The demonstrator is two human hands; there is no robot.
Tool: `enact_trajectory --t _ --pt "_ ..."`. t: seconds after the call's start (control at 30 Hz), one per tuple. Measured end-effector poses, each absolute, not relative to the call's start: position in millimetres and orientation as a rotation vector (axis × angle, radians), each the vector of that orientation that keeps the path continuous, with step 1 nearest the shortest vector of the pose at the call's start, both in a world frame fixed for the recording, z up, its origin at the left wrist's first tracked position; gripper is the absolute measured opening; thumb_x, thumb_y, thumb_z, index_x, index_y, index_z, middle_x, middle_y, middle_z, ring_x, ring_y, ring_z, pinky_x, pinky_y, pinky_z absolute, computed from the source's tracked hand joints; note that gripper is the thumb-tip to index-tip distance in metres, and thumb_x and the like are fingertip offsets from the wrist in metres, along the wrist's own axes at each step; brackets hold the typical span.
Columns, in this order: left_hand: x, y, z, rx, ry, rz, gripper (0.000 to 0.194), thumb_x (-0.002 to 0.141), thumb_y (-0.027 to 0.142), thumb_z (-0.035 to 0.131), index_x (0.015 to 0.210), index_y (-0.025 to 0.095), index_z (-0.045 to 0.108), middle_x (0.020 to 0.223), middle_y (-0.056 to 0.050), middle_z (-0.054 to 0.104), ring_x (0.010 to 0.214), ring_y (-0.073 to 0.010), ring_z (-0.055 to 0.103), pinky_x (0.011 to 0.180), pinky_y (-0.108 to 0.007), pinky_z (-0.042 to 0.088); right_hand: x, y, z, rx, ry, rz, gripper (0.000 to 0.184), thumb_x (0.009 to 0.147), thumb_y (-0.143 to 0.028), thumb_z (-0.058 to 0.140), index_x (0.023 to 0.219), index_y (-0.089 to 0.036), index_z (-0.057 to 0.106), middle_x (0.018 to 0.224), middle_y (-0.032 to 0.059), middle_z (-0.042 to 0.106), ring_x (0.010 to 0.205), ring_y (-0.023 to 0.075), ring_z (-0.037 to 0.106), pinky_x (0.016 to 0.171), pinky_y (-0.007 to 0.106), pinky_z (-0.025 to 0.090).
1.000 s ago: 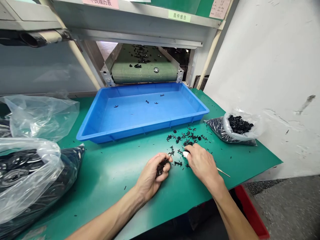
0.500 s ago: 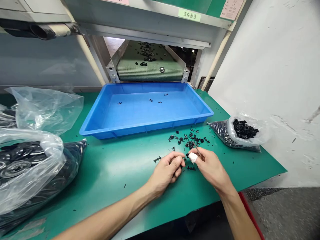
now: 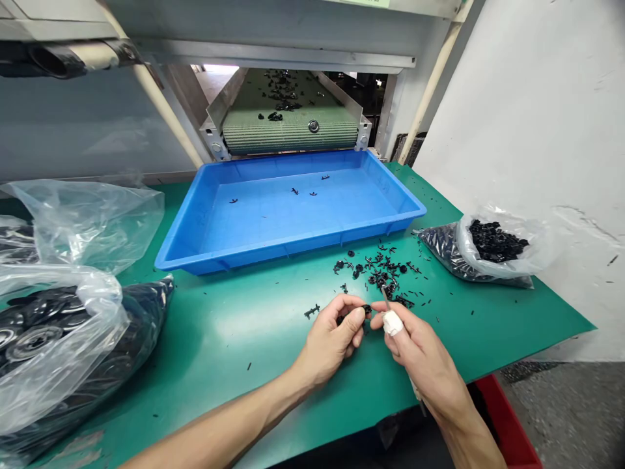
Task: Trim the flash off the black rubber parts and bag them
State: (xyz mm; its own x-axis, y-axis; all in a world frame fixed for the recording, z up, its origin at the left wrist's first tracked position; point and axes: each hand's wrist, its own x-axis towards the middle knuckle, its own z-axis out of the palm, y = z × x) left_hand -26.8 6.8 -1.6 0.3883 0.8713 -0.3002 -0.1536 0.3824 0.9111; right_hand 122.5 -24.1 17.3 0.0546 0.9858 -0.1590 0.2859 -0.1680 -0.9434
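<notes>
My left hand [image 3: 329, 339] is closed, pinching a small black plastic part [image 3: 366, 309] between thumb and fingers just above the green table. My right hand [image 3: 420, 355], with a white bandage on one fingertip, is closed around a thin pointed tool [image 3: 385, 296] whose tip meets that part. Both hands touch at the part. Just beyond them lies a scatter of several small black parts [image 3: 381, 270]. One loose black piece [image 3: 311, 311] lies to the left of my left hand.
A blue tray [image 3: 293, 244] holding a few black bits sits behind the hands, under a green conveyor belt [image 3: 288, 133] carrying more parts. Clear bags of black parts lie at the left [image 3: 58, 312] and right [image 3: 493, 247]. A red bin [image 3: 508, 426] stands below the table edge.
Both hands have lifted from the scatter and come together near the table's front. The right hand has turned the tool upward onto the part pinched by the left hand.
</notes>
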Motion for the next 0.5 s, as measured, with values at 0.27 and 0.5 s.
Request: enact_trajectory --t 0.27,0.5 --pt "-28.4 9.2 -3.4 0.838 0.853 0.815 0.039 0.081 0.043 0.059 0.113 0.021 0.057 0.072 0.002 0.056 0.046 -0.0035 0.035 0.038 -0.017 0.02 115.9 -39.8 9.6 -1.757 -1.628 0.512 0.036 0.086 -0.024 0.037 0.111 -0.02 0.063 0.085 0.0047 0.07 0.076 0.0172 0.066 0.066 0.026 0.052" --pt "-27.2 7.7 -2.1 0.891 0.913 0.793 0.033 0.083 0.042 0.058 0.106 0.019 0.058 0.054 0.006 0.05 0.042 -0.0035 0.033 0.039 -0.017 0.021 114.2 -45.0 2.5 -1.734 -1.756 0.298 0.037 0.085 -0.013 0.036 0.11 -0.02 0.063 0.104 0.0045 0.068 0.091 0.017 0.065 0.075 0.026 0.053"
